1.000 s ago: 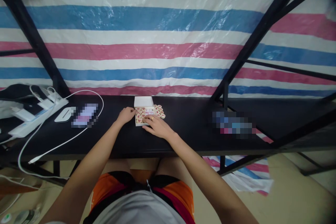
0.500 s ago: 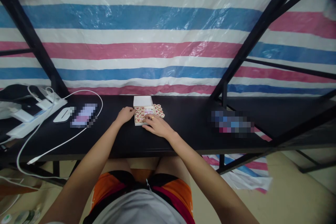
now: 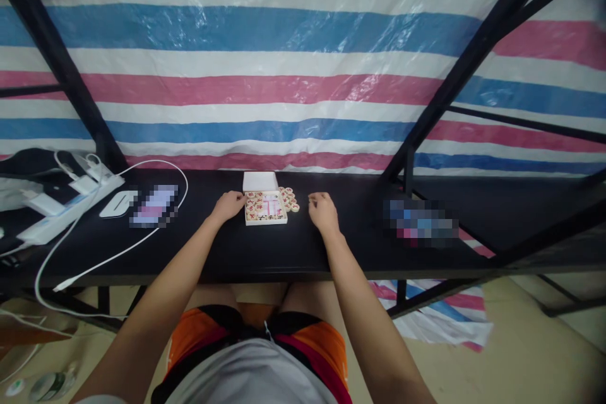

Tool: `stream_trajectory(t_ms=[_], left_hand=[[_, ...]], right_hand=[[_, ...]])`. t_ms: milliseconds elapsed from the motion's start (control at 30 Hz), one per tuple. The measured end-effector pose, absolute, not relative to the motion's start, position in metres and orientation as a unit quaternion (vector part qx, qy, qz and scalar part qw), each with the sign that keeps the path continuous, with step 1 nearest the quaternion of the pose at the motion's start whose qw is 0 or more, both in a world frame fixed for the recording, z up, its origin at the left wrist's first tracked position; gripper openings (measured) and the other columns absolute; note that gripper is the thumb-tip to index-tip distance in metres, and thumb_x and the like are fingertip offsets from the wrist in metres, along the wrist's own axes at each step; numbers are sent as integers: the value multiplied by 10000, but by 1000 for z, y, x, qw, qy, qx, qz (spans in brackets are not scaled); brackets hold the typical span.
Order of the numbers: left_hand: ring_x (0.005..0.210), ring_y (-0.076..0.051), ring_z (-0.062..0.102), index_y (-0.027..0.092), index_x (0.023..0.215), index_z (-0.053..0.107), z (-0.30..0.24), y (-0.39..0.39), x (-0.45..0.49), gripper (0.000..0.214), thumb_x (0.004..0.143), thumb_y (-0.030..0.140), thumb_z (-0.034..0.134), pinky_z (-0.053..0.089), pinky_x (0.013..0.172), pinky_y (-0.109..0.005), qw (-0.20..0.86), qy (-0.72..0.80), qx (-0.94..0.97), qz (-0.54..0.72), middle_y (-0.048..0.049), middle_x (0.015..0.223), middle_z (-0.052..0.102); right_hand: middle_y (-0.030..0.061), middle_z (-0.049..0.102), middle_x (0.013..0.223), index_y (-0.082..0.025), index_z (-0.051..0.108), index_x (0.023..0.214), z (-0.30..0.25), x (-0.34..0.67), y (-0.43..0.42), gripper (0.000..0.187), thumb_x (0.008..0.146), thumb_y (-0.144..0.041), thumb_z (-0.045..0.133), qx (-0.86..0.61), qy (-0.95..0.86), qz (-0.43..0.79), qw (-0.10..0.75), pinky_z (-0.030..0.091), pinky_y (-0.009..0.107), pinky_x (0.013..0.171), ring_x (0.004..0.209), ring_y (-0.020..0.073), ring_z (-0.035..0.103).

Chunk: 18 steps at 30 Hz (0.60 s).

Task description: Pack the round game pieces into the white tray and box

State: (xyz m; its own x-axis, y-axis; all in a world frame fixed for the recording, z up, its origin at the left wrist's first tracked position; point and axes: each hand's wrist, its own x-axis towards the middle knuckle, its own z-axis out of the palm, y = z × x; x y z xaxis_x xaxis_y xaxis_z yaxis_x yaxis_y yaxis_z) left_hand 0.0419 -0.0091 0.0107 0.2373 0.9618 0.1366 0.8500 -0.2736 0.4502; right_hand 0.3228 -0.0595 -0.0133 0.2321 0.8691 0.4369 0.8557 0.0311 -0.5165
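A small white box [image 3: 266, 209] of round wooden game pieces with red marks lies on the black table [image 3: 265, 246]. Its white lid [image 3: 260, 181] sits just behind it. Several loose pieces [image 3: 288, 198] lie in a heap at the box's right side. My left hand [image 3: 228, 205] rests with curled fingers against the box's left edge. My right hand [image 3: 322, 210] is to the right of the loose pieces, its fingers curled in; I cannot make out whether it holds anything.
A white power strip [image 3: 57, 214] with plugs and a white cable [image 3: 113, 252] lies at the left, beside a white mouse [image 3: 118, 203] and a blurred flat item [image 3: 154, 206]. Another blurred item [image 3: 421, 222] lies at the right. Black frame bars [image 3: 445, 95] rise behind.
My right hand has lifted off the box and moved right, past the loose pieces. The box's contents now show. My left hand has stayed at the box's left edge.
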Motion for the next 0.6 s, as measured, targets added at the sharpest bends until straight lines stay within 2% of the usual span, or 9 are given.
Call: stream_trajectory(t_ms=[100,367,600], left_hand=[[674,-203,592,193,690,663,10,-9,42,393,860,439,408,333,582,-266,145,581,776,198,-68,701,669],[675,-195,590,193,706,666,11,-10,41,392,866,437,403,337,592,-258,143,579,778,198,-67,720,678],[673,-199,592,194,686,658,11,-11,41,406,870,445,396,325,575,-259,141,575,781,199,-68,714,679]], right_hand=[[112,596,1016,-196,677,915,-19,328,-58,246,824,-155,452,-713,-623,23,320,452,332,777,891,230,586],[64,631,920,-212,675,831,-17,326,-58,298,794,-92,406,-688,-641,45,338,435,285,779,843,183,590],[56,620,915,-215,667,806,-15,324,-59,247,784,-116,442,-678,-655,58,329,432,281,796,853,181,592]])
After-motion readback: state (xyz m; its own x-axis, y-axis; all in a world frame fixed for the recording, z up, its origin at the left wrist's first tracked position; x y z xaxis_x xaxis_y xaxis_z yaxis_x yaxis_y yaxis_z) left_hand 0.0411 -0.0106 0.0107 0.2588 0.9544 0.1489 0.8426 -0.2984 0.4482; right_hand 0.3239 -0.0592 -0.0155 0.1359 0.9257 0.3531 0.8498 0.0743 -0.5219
